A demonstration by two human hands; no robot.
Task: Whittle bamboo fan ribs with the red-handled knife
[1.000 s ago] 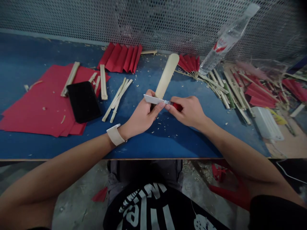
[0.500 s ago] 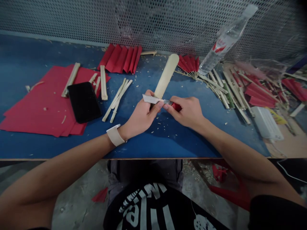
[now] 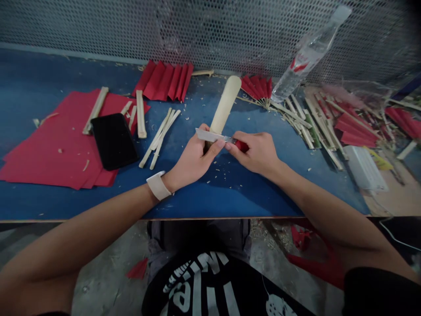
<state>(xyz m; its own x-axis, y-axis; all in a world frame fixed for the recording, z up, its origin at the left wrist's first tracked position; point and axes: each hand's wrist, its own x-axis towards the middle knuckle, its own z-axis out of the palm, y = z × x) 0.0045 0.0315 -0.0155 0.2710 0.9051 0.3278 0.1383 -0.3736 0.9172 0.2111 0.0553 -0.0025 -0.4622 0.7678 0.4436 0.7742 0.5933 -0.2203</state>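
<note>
My left hand (image 3: pixel 192 159) is closed around the lower end of a flat bamboo slat (image 3: pixel 225 104) with a rounded top, which points up and away from me. Its thumb presses against the back of a knife blade (image 3: pixel 210 136). My right hand (image 3: pixel 258 152) grips the knife's red handle (image 3: pixel 241 145) and holds the blade across the slat just above my left fingers. Both hands hover over the blue tabletop (image 3: pixel 210 193), where small bamboo shavings lie scattered beneath them.
Red paper sheets (image 3: pixel 49 153), a black phone (image 3: pixel 113 139) and loose bamboo strips (image 3: pixel 159 137) lie to the left. A folded red paper (image 3: pixel 166 81) sits at the back. A plastic bottle (image 3: pixel 304 55) leans on the mesh wall; a pile of sticks and red fans (image 3: pixel 332 120) fills the right.
The slat has tilted a little more upright and its top has shifted left. The blade sits slightly higher on the slat. Both hands stay in nearly the same place.
</note>
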